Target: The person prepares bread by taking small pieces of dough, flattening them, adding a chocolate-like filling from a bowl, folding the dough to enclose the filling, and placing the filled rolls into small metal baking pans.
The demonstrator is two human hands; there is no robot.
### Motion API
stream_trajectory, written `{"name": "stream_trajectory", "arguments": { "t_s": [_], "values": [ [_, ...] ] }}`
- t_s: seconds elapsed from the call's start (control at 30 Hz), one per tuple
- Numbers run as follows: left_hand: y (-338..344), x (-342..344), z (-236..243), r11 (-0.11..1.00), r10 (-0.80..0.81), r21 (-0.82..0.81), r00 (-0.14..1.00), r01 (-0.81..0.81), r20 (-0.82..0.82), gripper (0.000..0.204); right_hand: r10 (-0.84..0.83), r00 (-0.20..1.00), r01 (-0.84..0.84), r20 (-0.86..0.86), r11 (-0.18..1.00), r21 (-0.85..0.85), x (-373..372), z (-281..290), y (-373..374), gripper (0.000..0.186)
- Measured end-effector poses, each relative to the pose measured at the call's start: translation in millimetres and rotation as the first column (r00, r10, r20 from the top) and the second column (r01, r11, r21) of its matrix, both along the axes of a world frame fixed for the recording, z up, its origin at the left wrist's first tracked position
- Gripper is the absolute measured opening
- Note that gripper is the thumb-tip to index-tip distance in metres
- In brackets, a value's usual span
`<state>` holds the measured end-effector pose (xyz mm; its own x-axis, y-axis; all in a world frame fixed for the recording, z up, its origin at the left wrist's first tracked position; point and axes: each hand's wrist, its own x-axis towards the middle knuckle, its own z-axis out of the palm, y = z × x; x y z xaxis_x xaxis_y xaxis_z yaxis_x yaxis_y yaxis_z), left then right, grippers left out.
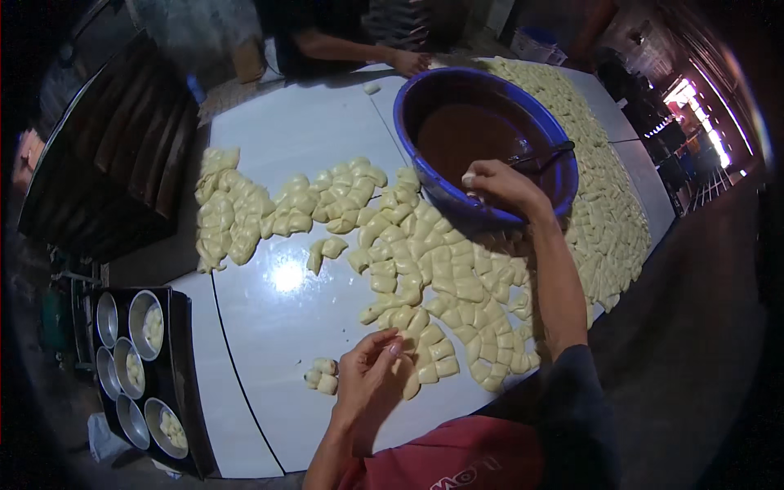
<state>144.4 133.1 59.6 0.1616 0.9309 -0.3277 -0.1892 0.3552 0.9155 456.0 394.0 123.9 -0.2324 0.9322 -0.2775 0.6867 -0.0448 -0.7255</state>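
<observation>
Over the near left rim of a blue basin [482, 214] my right hand [506, 186] is closed, with a small pale lump showing at its fingertips. Smooth brown filling [461, 139] lies in the basin, and a dark-handled utensil [543, 155] leans inside it. My left hand [369, 371] is at the near edge of the cut pale dough pieces [449, 261], thumb and fingers drawn together in a pinch. What it grips, if anything, is hidden. Just left of it sits a small cluster of rounded dough balls [323, 376], some with dark spots.
At the left, a black tray [184, 351] holds several round metal tins [147, 322], some with dough balls inside. Stacked dark trays [122, 139] stand behind it. More cut dough [604, 220] covers the table's right side. Across the table, another person's hand [408, 63] is by the basin.
</observation>
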Motion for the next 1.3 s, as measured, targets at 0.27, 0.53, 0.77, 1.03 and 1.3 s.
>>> {"name": "stream_trajectory", "arguments": {
  "t_s": [0.27,0.53,0.77,1.03,1.3],
  "values": [
    [40,25,14,0.994,0.036,0.097,0.978,-0.057,0.204,0.036,-0.210,0.565,0.113,-0.798,0.978,-0.177,-78,17,-64,0.013],
    [34,-14,4,0.959,0.279,-0.211,0.771,-0.190,0.572,0.039,-0.313,0.400,-0.012,-0.861,0.938,-0.347,-192,-14,-175,0.028],
    [-10,-66,-10,0.885,0.452,-0.105,0.784,-0.454,0.424,0.037,0.267,0.915,-0.098,-0.301,0.873,0.478,-246,-49,-229,0.051],
    [-17,-89,8,0.797,0.581,-0.009,0.762,-0.604,0.285,0.034,0.241,0.916,-0.010,-0.320,0.812,0.583,-283,-64,-234,0.023],
    [-13,-132,-3,0.868,0.486,-0.099,0.793,-0.486,0.367,0.034,0.305,0.798,-0.177,-0.520,0.943,0.282,-288,-41,-245,0.032]
  ]
}}
